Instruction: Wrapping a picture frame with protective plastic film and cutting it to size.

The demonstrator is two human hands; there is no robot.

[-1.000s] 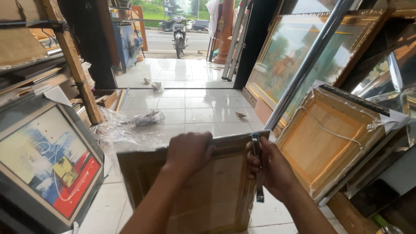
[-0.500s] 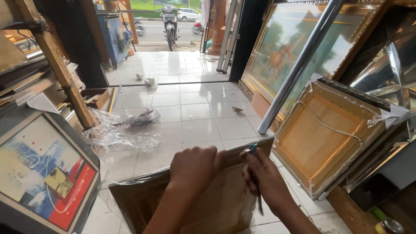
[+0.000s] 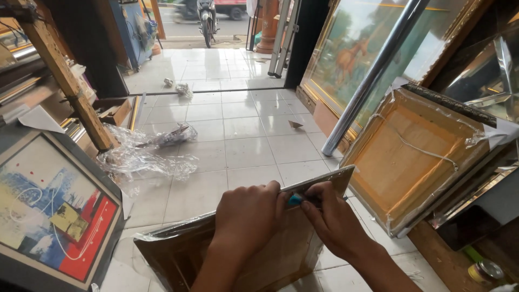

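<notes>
Leaning at your left: abstract painting (image 3: 51, 216), flat, blue, red and cream, in a dark rectangular frame. Beside it, on the glossy white tiled floor (image 3: 243, 146): crumpled clear plastic film (image 3: 146, 157). Centre: brown wooden picture frame wrapped in clear film (image 3: 238, 254), back panel facing you, tilted. Your left hand (image 3: 248, 216) is closed over its top edge. Your right hand (image 3: 332, 219) grips a slim blue-tipped tool (image 3: 295, 199) against that edge. Right: film-wrapped wooden frame back (image 3: 416, 157) with white hanging cord.
</notes>
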